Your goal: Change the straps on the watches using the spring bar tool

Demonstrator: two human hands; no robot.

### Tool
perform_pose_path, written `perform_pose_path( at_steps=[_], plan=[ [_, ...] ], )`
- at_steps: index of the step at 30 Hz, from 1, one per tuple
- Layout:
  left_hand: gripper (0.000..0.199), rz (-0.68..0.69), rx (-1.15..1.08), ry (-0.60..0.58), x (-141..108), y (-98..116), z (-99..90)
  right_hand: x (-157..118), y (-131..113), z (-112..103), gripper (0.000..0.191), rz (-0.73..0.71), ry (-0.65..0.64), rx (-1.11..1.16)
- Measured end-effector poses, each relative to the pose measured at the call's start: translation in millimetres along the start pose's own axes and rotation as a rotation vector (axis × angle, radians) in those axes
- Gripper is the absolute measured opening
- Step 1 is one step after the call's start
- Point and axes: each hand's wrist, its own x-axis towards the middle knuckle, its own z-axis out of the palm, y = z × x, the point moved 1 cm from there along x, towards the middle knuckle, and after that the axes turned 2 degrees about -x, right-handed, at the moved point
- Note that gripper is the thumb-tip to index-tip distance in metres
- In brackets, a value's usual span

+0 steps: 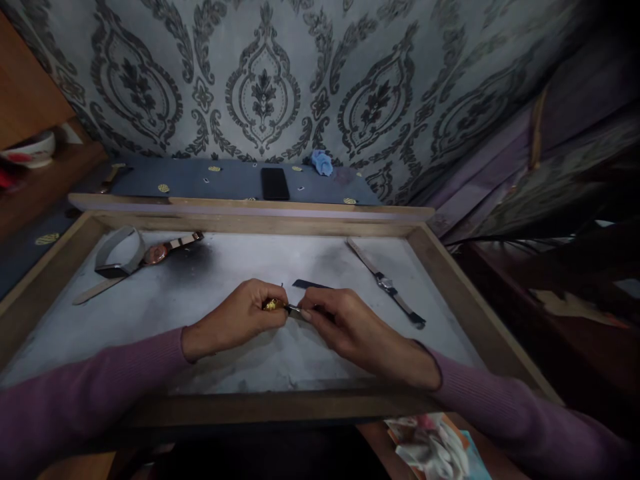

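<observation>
My left hand [245, 319] is closed around a small gold-coloured watch [273, 305], most of it covered by the fingers. The fingers of my right hand [345, 323] pinch a thin metal-tipped tool [295, 309]; its exact kind is hidden. The tool's tip meets the left fingertips, beside the watch. Just behind my right hand a dark watch strap [307, 284] shows in part. Farther right lies a wristwatch [385, 283] stretched out flat. To the left are a brown-strapped wristwatch [156, 254] and a grey-banded watch [120, 252] standing on its side.
A shallow wooden-framed tray [445, 287] with a whitish bottom surrounds the work. Beyond its back edge, a black phone [275, 184] and a crumpled blue cloth [322, 163] lie on a patterned blue cover. A bowl [31, 151] sits on the left shelf. Crumpled wrappers [433, 447] lie below the front edge.
</observation>
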Motion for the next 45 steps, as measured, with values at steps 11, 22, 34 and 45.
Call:
perform_pose_path(
  at_steps=[11, 22, 34, 45],
  plan=[
    [0.008, -0.007, 0.042, -0.021, 0.9, -4.0, -1.9, 1.3, -4.2, -4.9, 0.023, -0.038, -0.058, 0.010],
    [0.009, -0.034, 0.069, -0.070, -2.1, -2.6, -2.0, 0.1, -4.1, -7.4, 0.025, -0.114, -0.098, 0.001],
    [0.012, -0.031, 0.088, -0.164, 1.5, -2.4, -7.8, -4.6, 1.6, 5.3, 0.019, -0.053, -0.076, -0.018],
    [0.008, -0.066, 0.104, -0.144, 0.7, 2.0, -9.6, -3.9, -4.5, 1.3, 0.023, -0.077, -0.066, -0.021]
  ],
)
